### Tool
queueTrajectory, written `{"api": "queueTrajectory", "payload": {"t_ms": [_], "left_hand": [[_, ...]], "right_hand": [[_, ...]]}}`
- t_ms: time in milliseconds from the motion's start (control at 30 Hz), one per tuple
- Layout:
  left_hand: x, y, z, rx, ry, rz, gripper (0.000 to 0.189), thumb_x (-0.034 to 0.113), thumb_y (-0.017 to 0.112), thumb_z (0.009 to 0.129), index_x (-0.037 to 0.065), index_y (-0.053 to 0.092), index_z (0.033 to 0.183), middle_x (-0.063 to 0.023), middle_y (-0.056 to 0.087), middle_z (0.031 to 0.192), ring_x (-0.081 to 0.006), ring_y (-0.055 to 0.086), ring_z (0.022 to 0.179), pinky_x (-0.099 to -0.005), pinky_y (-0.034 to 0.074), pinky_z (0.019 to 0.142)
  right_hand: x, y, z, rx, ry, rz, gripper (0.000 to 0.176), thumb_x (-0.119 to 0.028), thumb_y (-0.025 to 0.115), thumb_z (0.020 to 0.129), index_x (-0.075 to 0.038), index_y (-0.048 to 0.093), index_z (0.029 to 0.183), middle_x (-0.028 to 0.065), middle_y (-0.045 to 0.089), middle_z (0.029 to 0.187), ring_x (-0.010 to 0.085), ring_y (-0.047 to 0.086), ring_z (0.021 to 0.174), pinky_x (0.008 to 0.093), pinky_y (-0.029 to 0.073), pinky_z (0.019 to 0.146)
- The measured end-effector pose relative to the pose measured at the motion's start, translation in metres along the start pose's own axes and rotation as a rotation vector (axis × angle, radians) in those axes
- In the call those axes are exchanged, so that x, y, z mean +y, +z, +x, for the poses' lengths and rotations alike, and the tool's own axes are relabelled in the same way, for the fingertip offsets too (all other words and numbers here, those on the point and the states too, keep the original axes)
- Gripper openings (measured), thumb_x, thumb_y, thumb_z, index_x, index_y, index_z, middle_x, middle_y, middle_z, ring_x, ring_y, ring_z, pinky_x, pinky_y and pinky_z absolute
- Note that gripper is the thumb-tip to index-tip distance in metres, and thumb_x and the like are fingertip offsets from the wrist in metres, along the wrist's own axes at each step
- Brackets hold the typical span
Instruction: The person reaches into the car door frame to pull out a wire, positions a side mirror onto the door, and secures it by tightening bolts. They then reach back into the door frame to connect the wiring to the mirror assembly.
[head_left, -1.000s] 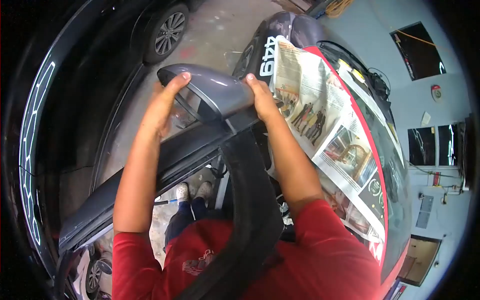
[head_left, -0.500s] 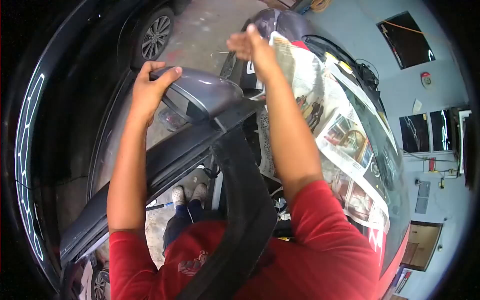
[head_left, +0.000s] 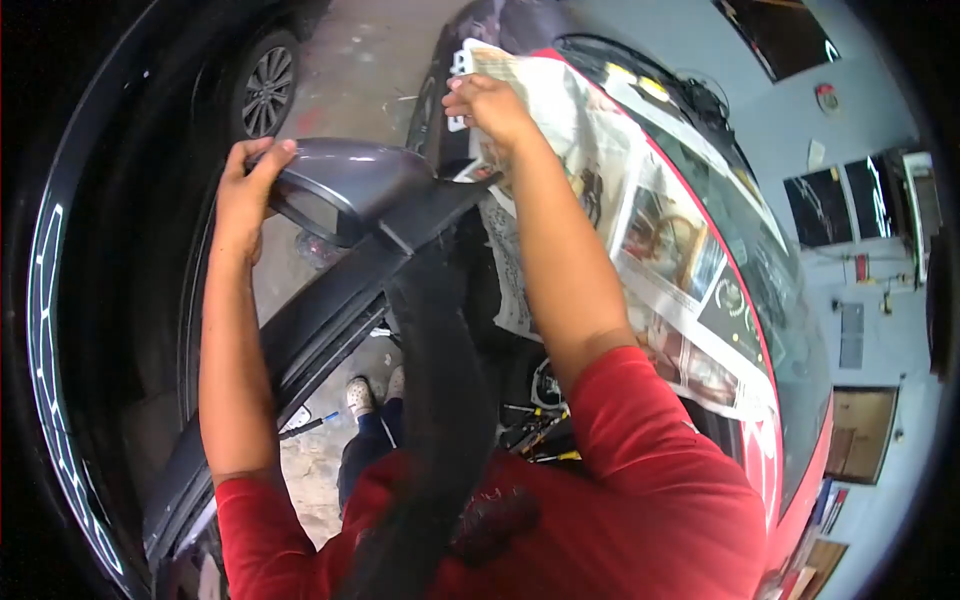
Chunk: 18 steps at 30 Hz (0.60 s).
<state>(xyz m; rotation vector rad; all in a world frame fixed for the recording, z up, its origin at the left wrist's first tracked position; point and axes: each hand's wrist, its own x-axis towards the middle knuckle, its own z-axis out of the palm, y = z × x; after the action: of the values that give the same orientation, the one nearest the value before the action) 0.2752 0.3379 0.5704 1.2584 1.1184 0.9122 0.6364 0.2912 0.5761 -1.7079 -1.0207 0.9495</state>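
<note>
A dark grey side mirror [head_left: 355, 165] stands out from the black door frame [head_left: 400, 240]. My left hand [head_left: 250, 175] is closed round its outer end, the thumb on top near the upper edge and the palm below. My right hand [head_left: 485, 108] is over the far side of the door, its fingers loosely bent and apart. Behind them is a white plate with dark markings [head_left: 458, 122], partly covered by the hand. Newspaper sheets [head_left: 600, 150] cover the car front beside my right forearm.
A black door-frame band [head_left: 440, 350] crosses in front of my red shirt. A dark car with a wheel [head_left: 268, 85] stands at the left. The windscreen [head_left: 770, 290] is at the right. Several tools [head_left: 545, 435] lie below my right arm. Over the floor show my shoes [head_left: 360, 395].
The view has shifted, so the mirror and car appear further left. My right hand has lowered beside the white plate, its stretched fingers now bent. My left hand stays on the mirror.
</note>
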Motion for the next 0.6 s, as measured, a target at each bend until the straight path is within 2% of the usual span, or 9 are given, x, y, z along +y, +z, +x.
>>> {"api": "queueTrajectory", "payload": {"t_ms": [100,200,267,333,400,467,500,533,600], "left_hand": [[0.005,0.005,-0.001,-0.008,0.049,0.048,0.062,0.048,0.082,0.090,0.006,0.065,0.132,-0.0102,0.068,0.117,-0.0203,0.065,0.105,-0.0390,0.054,0.086],[-0.001,0.000,0.005,-0.027,0.042,0.053,0.059,0.049,0.079,0.091,0.008,0.066,0.131,-0.0094,0.067,0.122,-0.0214,0.063,0.110,-0.0402,0.053,0.090],[0.005,0.007,0.000,0.008,0.012,0.087,0.060,0.056,0.075,0.091,0.011,0.067,0.129,-0.0081,0.065,0.123,-0.0233,0.061,0.114,-0.0461,0.048,0.098],[0.003,0.008,-0.001,-0.017,-0.014,0.069,0.062,0.059,0.074,0.090,0.011,0.067,0.129,-0.0070,0.066,0.126,-0.0241,0.062,0.115,-0.0480,0.046,0.101],[-0.006,0.003,0.006,-0.065,-0.023,0.094,0.063,0.061,0.074,0.090,0.013,0.067,0.131,-0.0075,0.067,0.130,-0.0246,0.062,0.119,-0.0476,0.047,0.100],[-0.009,0.003,0.009,-0.082,-0.064,0.046,0.066,0.062,0.073,0.091,0.013,0.067,0.134,-0.0079,0.067,0.134,-0.0243,0.062,0.123,-0.0480,0.047,0.099],[-0.009,0.003,0.009,-0.099,-0.077,0.057,0.071,0.065,0.072,0.091,0.011,0.067,0.136,-0.0085,0.068,0.133,-0.0236,0.064,0.122,-0.0437,0.049,0.096],[-0.004,0.004,0.006,-0.114,-0.104,0.096,0.075,0.067,0.072,0.091,0.008,0.066,0.137,-0.0091,0.069,0.133,-0.0233,0.066,0.119,-0.0410,0.052,0.094],[-0.009,-0.001,0.016,-0.192,-0.126,0.051,0.074,0.066,0.071,0.092,0.008,0.064,0.138,-0.0112,0.070,0.131,-0.0239,0.067,0.118,-0.0411,0.055,0.092]], "right_hand": [[0.038,-0.020,-0.005,0.177,0.103,-0.048,0.025,-0.023,0.067,0.100,-0.004,0.078,0.113,0.0071,0.075,0.100,0.0216,0.072,0.094,0.0427,0.058,0.083],[0.057,-0.007,-0.044,0.303,0.030,-0.703,0.023,-0.015,0.066,0.096,-0.005,0.079,0.111,0.0226,0.078,0.109,0.0387,0.074,0.105,0.0446,0.057,0.099],[0.081,-0.001,-0.080,0.357,-0.030,-0.523,0.027,-0.013,0.064,0.096,-0.003,0.077,0.116,0.0295,0.074,0.117,0.0443,0.071,0.114,0.0455,0.055,0.103],[0.098,0.013,-0.102,0.634,-0.157,-0.256,0.041,-0.015,0.062,0.097,-0.003,0.068,0.135,0.0299,0.072,0.123,0.0471,0.069,0.117,0.0507,0.053,0.103],[0.090,0.024,-0.134,0.623,0.022,-0.242,0.049,-0.008,0.062,0.094,-0.002,0.060,0.142,0.0294,0.073,0.120,0.0485,0.068,0.116,0.0526,0.052,0.104],[0.085,0.034,-0.162,0.652,-0.050,-0.411,0.054,-0.005,0.059,0.092,-0.001,0.055,0.145,0.0305,0.069,0.129,0.0498,0.066,0.119,0.0538,0.052,0.105],[0.100,0.035,-0.167,0.642,-0.250,-0.547,0.060,-0.003,0.059,0.091,0.009,0.048,0.149,0.0358,0.056,0.147,0.0511,0.060,0.130,0.0532,0.050,0.112],[0.101,0.032,-0.170,0.655,-0.225,-0.527,0.060,-0.003,0.059,0.091,0.009,0.048,0.149,0.0358,0.056,0.147,0.0511,0.060,0.130,0.0532,0.050,0.112],[0.101,0.020,-0.163,0.455,-0.090,-0.533,0.063,-0.004,0.062,0.091,0.011,0.046,0.150,0.0359,0.048,0.155,0.0489,0.061,0.131,0.0502,0.052,0.112]]}}
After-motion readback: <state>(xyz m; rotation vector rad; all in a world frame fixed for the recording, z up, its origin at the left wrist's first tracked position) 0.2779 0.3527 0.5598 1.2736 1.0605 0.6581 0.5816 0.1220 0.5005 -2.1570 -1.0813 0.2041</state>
